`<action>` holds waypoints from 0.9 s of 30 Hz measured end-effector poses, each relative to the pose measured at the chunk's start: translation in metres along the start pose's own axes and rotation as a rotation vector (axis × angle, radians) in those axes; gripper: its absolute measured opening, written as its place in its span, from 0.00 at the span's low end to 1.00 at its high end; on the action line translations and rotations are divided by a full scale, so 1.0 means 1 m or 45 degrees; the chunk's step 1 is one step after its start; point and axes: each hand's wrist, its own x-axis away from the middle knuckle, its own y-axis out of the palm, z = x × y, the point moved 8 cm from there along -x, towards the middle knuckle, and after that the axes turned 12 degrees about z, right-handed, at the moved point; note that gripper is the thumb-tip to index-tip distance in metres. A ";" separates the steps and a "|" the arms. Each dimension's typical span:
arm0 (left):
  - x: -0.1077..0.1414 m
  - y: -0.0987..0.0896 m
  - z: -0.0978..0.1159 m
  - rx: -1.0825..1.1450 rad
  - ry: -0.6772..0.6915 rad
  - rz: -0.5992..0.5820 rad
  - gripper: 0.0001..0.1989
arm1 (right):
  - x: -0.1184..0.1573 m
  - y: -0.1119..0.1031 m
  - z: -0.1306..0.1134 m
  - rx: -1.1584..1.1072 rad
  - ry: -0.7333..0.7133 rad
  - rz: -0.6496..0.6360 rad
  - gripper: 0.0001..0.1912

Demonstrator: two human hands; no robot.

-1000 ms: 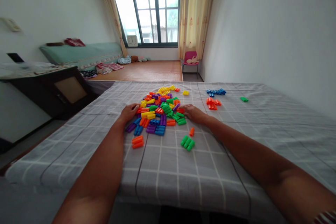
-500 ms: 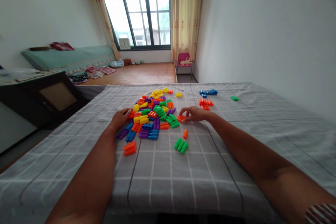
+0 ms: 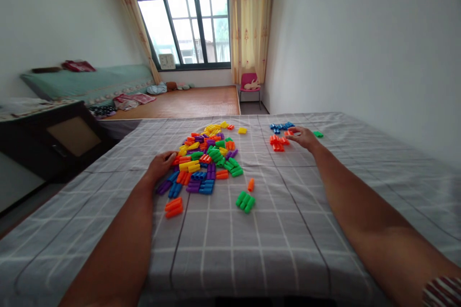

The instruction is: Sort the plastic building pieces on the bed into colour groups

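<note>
One small orange block [image 3: 288,133] sits pinched in the right hand [image 3: 304,138], thumb and fingertips together on it, at about one o'clock of an orange cluster [image 3: 278,144] on a cloth-covered worktop [image 3: 273,240]; whether the block touches the surface cannot be told from this angle. A blue group [image 3: 283,126] lies just beyond, near twelve o'clock of the cluster, and a green block [image 3: 318,134] rests toward three o'clock, just past the wrist. Setting the held block down well would seem to call for a light pinch, a low approach and a slight draw toward seven o'clock, so that it meets its own colour flat and clear of the blue pieces; parting the fingers only once it lies steady should spare the cluster a knock. At nine o'clock of the mixed pile [image 3: 205,158], the left hand [image 3: 161,166] rests against an orange piece [image 3: 176,160] at the edge, though whether its fingers are clamped or merely touching cannot be told; held quiet there, it could help stop loose pieces spreading. At four o'clock of the pile lie a lone orange tube [image 3: 251,184] and a green set [image 3: 245,201], at seven o'clock an orange set [image 3: 174,207], all well apart from the right hand
</note>
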 end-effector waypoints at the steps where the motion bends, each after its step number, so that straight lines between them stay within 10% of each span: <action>1: 0.000 0.000 0.000 0.000 -0.004 0.004 0.29 | 0.001 0.003 0.007 -0.009 0.023 -0.038 0.26; 21: 0.003 -0.002 0.005 0.030 -0.038 0.000 0.28 | 0.011 0.022 0.007 0.091 0.011 -0.187 0.24; 27: 0.004 -0.001 0.004 0.025 -0.021 0.009 0.28 | 0.009 0.007 -0.042 0.253 -0.133 0.039 0.29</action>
